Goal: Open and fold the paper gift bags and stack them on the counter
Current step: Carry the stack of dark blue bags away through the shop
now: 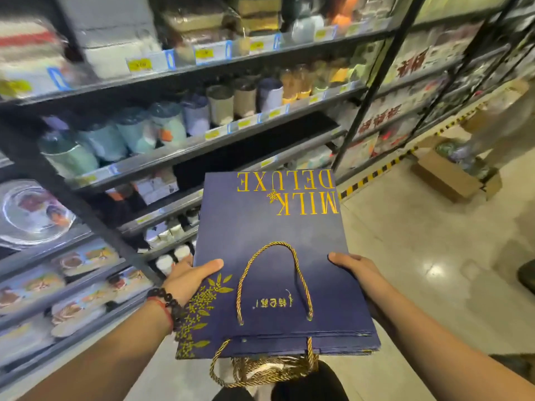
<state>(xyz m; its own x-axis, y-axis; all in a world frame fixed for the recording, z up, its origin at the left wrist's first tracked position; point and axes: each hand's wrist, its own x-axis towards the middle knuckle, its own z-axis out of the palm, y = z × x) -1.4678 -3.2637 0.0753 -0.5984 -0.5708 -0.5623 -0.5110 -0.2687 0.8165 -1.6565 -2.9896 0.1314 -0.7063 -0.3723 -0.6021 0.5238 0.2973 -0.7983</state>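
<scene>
Gold cord handles (260, 369) dangle nearest. Left hand (185, 280) & right hand (354, 269) each grip a side edge of the flat stack of navy gift bags (269, 244), thumbs on top, prob. for carrying level. Shelves (179, 151) crowd left; open floor (434, 241) right. No bench in view.

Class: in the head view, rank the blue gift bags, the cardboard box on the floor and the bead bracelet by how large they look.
1. blue gift bags, nearest the camera
2. cardboard box, farther away, so true size unsure
3. bead bracelet
</scene>
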